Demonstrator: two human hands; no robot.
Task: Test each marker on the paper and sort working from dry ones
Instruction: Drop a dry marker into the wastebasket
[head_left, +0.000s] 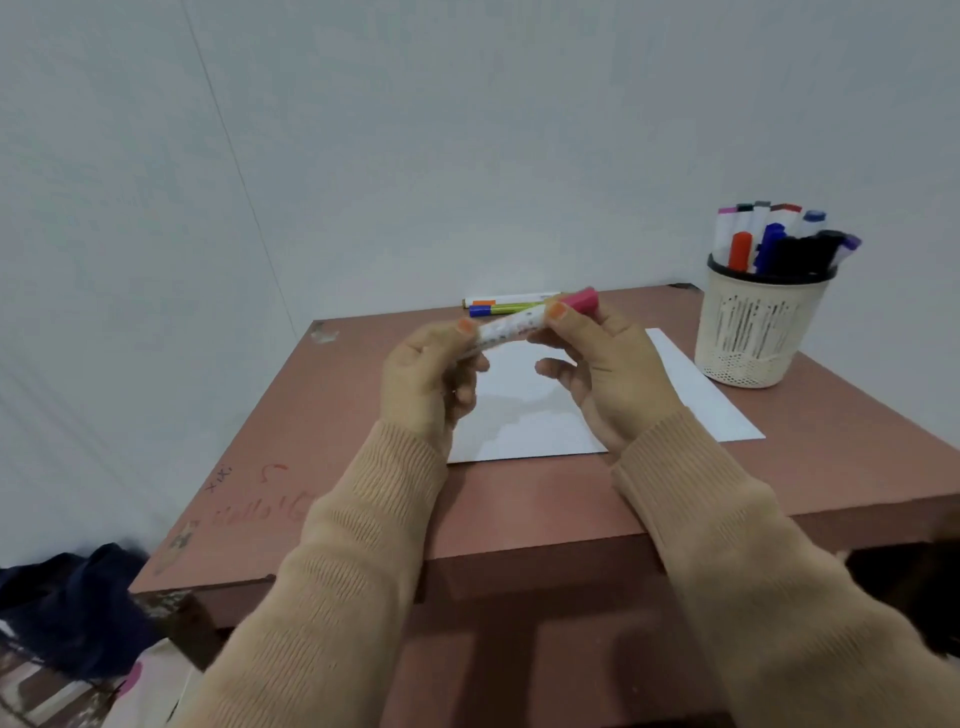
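Gripping the pink-capped marker above the paper, the left hand holds its barrel and the right hand pinches its cap. Risk: an abrupt pull could fling the cap off the counter or ink the fingers.

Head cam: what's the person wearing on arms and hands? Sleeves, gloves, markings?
Tan ribbed-knit sweater on both arms: the left sleeve and right sleeve reach the wrists, ending in tighter ribbed cuffs. The left hand and right hand are bare, no gloves. Visible nails carry orange polish.
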